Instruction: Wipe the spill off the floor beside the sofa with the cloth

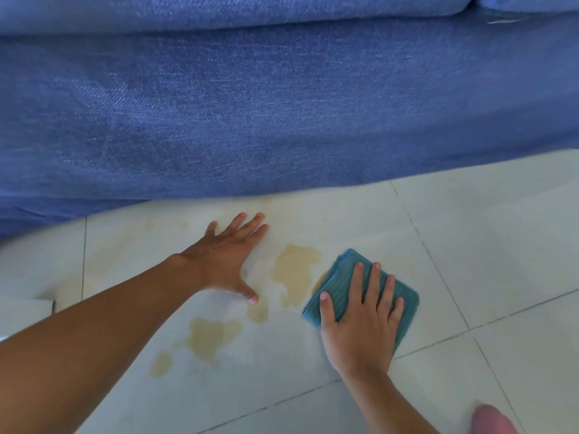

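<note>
A yellowish-brown spill (294,270) lies in several patches on the white tiled floor (488,245), with another patch (210,338) nearer to me. A folded teal cloth (344,277) rests flat on the floor at the right edge of the spill. My right hand (363,321) presses down on the cloth with fingers spread. My left hand (228,258) lies flat on the floor with fingers apart, left of the main patch, holding nothing; its thumb is close to a small patch.
A blue fabric sofa (250,104) fills the upper half of the view, its lower edge meeting the floor just beyond my left hand. A pinkish blurred shape (492,421) shows at the bottom right corner. Dark grout lines cross the tiles.
</note>
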`<state>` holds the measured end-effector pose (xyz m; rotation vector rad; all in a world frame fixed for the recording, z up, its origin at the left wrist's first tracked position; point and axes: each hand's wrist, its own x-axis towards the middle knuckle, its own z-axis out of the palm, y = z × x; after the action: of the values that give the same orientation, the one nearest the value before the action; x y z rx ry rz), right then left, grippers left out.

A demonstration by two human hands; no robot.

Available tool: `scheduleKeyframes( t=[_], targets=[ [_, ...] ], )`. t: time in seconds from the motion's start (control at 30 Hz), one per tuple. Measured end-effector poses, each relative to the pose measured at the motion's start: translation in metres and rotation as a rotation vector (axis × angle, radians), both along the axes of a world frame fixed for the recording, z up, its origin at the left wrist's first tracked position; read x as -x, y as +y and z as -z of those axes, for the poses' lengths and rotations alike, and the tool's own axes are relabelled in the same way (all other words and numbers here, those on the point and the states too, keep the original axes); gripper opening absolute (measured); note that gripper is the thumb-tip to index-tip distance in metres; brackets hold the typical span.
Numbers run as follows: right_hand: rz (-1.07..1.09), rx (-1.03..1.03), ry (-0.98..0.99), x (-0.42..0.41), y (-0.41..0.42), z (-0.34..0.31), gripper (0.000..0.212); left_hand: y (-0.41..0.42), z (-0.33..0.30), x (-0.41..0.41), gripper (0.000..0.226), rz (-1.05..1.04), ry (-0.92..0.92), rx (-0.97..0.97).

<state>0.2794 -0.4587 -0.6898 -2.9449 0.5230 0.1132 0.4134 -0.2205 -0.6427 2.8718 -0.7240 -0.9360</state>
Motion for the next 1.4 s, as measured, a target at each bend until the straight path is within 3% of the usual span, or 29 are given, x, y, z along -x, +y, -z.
scheduleKeyframes(
  t=[0.23,0.7,1.4],
  targets=[
    [-0.097,-0.025,-0.002,-0.025,0.002,0.001,0.085,0.006,0.008,0.002,0.145,-0.028,-0.061,0.071],
    [-0.376,0.012,0.006,-0.074,0.011,0.003,0.085,0.025,0.016,0.023,0.131,-0.116,-0.152,0.06],
    [-0.751,0.05,-0.017,-0.172,0.065,-0.003,0.083,0.121,0.017,0.067,0.12,-0.272,-0.243,0.1]
  ],
)
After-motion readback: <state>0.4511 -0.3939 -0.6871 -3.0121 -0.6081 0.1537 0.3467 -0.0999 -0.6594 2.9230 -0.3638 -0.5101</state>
